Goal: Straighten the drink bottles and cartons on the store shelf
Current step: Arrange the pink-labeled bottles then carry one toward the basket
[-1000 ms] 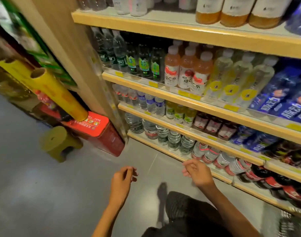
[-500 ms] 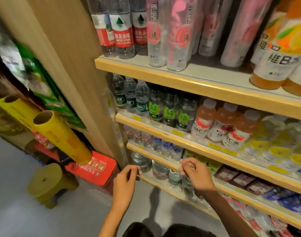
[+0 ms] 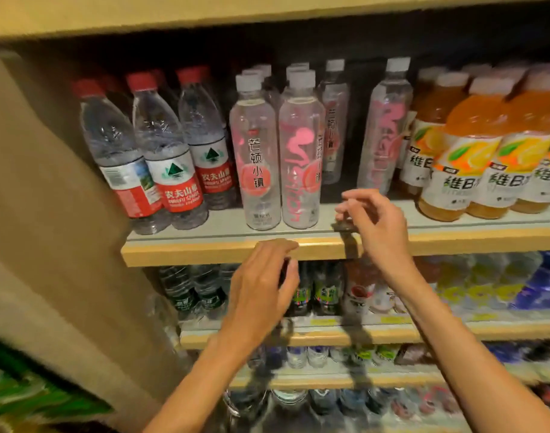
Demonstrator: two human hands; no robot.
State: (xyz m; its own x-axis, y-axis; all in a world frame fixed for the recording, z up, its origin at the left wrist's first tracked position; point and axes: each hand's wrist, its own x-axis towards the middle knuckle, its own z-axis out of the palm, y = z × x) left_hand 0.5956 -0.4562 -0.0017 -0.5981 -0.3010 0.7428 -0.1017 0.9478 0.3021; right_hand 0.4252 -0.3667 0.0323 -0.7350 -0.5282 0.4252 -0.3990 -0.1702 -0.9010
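Left hand (image 3: 264, 276): was raised, back toward the camera, fingers loosely bent, holding nothing. Right hand (image 3: 373, 223): sat higher, fingers loosely curled, thumb near forefinger, holding nothing. Left forearm (image 3: 201, 373) and right forearm (image 3: 454, 339): were bare, angled upward.

We show bare skin throughout: left hand (image 3: 261, 282), right hand (image 3: 376, 220) and both slim forearms (image 3: 454, 339), right down to the frame's edge.

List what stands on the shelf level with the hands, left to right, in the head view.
Red-capped water bottles → front pair of clear pink-labelled bottles → lone pink-labelled bottle set further back → orange drink bottles.
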